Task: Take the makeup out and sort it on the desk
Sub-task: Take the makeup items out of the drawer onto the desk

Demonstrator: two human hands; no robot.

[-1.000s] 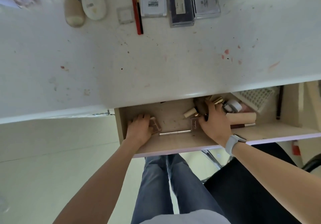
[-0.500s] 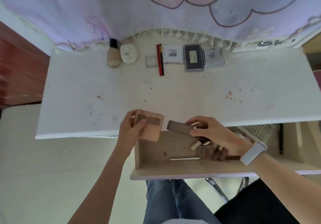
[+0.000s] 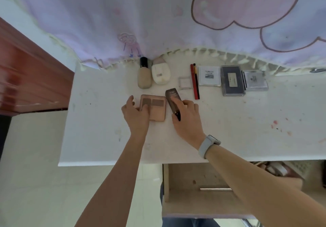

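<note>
The left hand (image 3: 136, 114) pinched the near-left corner of a flat, matte pink palette (image 3: 155, 108) lying on the scuffed white desk (image 3: 229, 121). Just to its right, the right hand (image 3: 187, 119) curled around a slim, dark brown tube (image 3: 172, 99), apparently smooth plastic, tilted and seemingly touching the desk. Beyond both hands lay a rounded beige bottle (image 3: 144, 78).

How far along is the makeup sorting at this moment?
Partly done. A row already lies at the back of the desk: a foundation bottle, a white case, pencils and flat boxes. In hand: the left hand holds a pink palette, the right hand a dark tube, both low over the desk. Left: more items in the open drawer, including a thin stick.
</note>
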